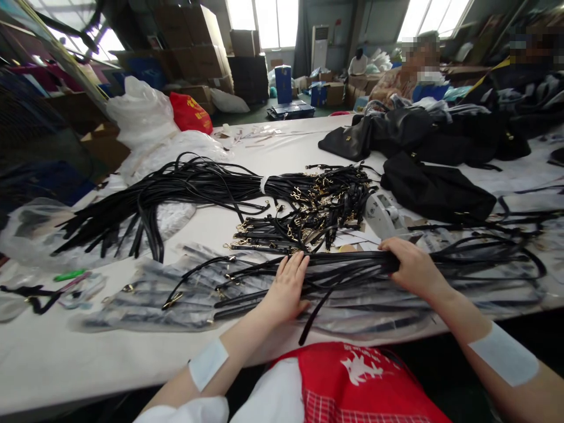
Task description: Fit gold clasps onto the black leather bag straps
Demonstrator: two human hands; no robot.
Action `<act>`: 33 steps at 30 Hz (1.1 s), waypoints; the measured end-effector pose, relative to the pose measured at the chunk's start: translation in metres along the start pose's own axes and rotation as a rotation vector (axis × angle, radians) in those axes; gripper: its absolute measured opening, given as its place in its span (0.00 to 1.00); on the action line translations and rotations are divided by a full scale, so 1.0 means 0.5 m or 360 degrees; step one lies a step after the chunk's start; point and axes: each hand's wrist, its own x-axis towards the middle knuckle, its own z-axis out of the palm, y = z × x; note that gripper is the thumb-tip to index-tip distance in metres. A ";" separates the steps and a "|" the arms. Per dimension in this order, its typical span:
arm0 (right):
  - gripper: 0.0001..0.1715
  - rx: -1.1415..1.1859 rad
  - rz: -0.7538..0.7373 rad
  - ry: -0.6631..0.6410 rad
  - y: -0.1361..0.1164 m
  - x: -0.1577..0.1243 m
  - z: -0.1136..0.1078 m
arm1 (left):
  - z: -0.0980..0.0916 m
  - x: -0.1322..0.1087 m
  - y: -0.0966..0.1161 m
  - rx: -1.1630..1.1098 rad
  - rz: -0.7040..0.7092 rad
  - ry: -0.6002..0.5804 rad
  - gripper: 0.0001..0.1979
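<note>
Black straps [348, 259] in hand
The right hand [412, 267] is clamped on them; the left hand [287, 286], apart, lies flat on top (a gold-clasped pile [321, 205] sits beyond both).

A red apron [392, 390] shows at five o'clock, with white lettering [366, 349] above a white print [362, 371], perhaps an animal, though too blurred to be sure; below runs a red-and-white check [348, 409]. A white shirt [273, 396] shows at six o'clock. A rectangular, pale blue patch [208, 363] sits on one forearm at seven o'clock, another patch [503, 353] on the other at four.
</note>
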 end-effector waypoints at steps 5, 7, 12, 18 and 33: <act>0.16 0.0191 0.0012 0.0371 -0.032 0.011 -0.089 | -0.012 0.028 -0.013 -0.0099 -0.0034 0.0051 0.52; 0.15 0.0182 0.0074 0.0413 -0.039 0.017 -0.108 | -0.029 0.026 0.002 -0.0230 0.0088 -0.0047 0.49; 0.13 0.0239 0.0116 0.0469 -0.055 0.045 -0.130 | -0.041 0.032 0.094 -0.0570 0.0253 -0.0054 0.54; 0.15 0.0180 -0.0060 0.0630 -0.071 0.066 -0.194 | -0.042 0.087 0.097 -0.0615 -0.0181 0.0425 0.25; 0.06 0.0341 0.0683 0.1033 0.179 0.019 -0.333 | -0.440 -0.012 -0.070 0.0390 -0.0178 0.1771 0.17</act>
